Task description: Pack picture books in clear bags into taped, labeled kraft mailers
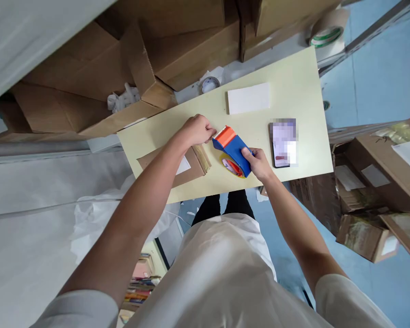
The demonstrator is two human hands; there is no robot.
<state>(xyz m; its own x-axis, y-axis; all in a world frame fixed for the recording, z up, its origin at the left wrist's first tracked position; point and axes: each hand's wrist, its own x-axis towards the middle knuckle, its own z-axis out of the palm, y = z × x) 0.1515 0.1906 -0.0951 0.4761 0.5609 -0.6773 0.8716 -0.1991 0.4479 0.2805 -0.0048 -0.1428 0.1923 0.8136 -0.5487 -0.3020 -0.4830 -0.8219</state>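
Observation:
My right hand (259, 164) is wrapped round the body of a blue and orange tape dispenser (237, 152), thumb on top. A tape roll (231, 166) with a yellow rim sits in its lower left side. The toothed cutting edge points up and left. Right beside that edge, my left hand (198, 130) is closed in a pinch; whatever is between the fingertips is too small to make out. Partly under my left forearm lies a flat cardboard box (193, 173) with a white label (183, 166) and shiny tape along its right end.
A phone (280, 143) and a white box (248, 98) lie on the pale table (304, 91). Large open cartons (187, 50) line the far side, with tape rolls (211, 84) beyond the table edge. More cardboard boxes (365, 232) are piled on the right.

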